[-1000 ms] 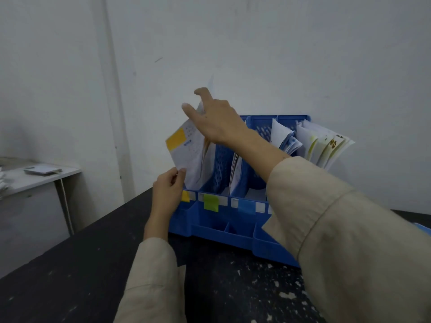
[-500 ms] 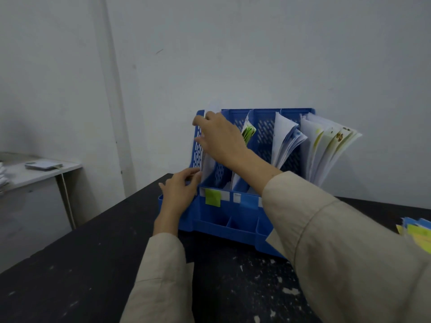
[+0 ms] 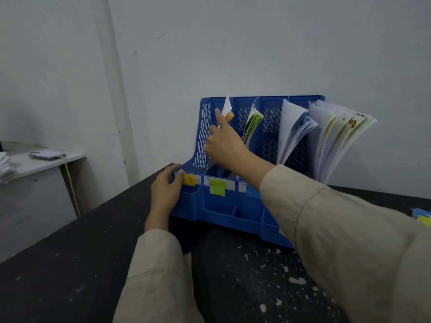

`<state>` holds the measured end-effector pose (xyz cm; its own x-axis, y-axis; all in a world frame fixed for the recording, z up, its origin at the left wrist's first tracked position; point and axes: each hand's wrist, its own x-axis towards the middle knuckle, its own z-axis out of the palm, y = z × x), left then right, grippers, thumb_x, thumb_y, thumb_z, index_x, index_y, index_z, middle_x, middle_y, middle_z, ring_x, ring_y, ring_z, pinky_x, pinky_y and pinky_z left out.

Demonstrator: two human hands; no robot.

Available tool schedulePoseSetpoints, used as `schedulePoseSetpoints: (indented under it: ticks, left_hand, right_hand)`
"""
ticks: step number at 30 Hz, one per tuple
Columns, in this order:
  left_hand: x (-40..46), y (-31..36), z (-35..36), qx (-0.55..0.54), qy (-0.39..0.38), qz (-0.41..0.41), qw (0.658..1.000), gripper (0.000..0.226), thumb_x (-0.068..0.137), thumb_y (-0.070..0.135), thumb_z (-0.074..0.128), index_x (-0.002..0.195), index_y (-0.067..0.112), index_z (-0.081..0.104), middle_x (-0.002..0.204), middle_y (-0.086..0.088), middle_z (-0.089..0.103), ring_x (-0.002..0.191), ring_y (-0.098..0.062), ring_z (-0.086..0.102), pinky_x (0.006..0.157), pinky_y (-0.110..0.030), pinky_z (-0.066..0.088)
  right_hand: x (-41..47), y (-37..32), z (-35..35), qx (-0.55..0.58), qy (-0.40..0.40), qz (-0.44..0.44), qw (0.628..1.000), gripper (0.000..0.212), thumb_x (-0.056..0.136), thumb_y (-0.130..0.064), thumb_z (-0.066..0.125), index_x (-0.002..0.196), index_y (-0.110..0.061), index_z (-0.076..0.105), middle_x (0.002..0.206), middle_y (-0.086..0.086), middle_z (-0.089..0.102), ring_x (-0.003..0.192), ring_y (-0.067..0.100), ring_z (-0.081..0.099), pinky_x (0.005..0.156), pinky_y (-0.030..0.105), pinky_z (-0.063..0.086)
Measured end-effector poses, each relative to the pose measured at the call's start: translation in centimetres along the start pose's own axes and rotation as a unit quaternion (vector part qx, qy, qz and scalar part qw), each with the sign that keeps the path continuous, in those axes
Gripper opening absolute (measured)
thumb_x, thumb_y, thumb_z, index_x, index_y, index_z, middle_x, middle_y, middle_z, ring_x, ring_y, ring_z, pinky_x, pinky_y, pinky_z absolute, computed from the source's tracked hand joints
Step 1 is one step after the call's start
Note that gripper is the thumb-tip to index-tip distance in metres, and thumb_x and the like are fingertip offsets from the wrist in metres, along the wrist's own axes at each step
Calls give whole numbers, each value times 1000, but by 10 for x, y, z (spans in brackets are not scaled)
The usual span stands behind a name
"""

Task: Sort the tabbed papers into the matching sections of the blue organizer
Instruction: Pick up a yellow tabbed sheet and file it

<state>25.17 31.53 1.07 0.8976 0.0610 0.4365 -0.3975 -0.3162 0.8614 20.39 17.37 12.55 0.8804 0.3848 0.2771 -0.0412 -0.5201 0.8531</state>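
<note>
Centre frame: your right hand (image 3: 225, 145) rests straight fingers on the upright orange-tabbed paper (image 3: 227, 110) in the blue organizer (image 3: 233, 213)'s leftmost section; your left hand (image 3: 166, 194) grips its corner.

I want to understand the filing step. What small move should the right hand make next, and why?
Probably draw the right hand back out of the blue organizer. The orange-tabbed paper already stands in the leftmost section, above the orange label, and only one finger touches it. The left hand steadies the organizer's corner.

Blue organizer (image 3: 224, 212) (perforated walls) bears yellow (image 3: 189, 179) and green labels (image 3: 217, 187).
</note>
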Motion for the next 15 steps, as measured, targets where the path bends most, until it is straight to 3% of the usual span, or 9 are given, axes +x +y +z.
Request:
schedulePoseSetpoints:
  ticks: [7,15]
  left_hand:
    - [0,-1,1,-3,-4,11,1000,26,96,25,50,119,20,62,114,0,60,107,-13,52,86,-26,39]
    - [2,-2,2,-4,-1,6,1000,26,95,25,51,118,21,63,109,1,61,107,-16,54,88,-29,43]
  right_hand:
    - [5,17,-17,45,-16,-41,998,23,99,-8,38,109,-9,59,112,9,62,105,28,56,105,47,25]
    - [12,-6,-14,39,-104,-41,993,32,101,-23,35,128,-15,52,130,7,54,124,30,45,111,55,15]
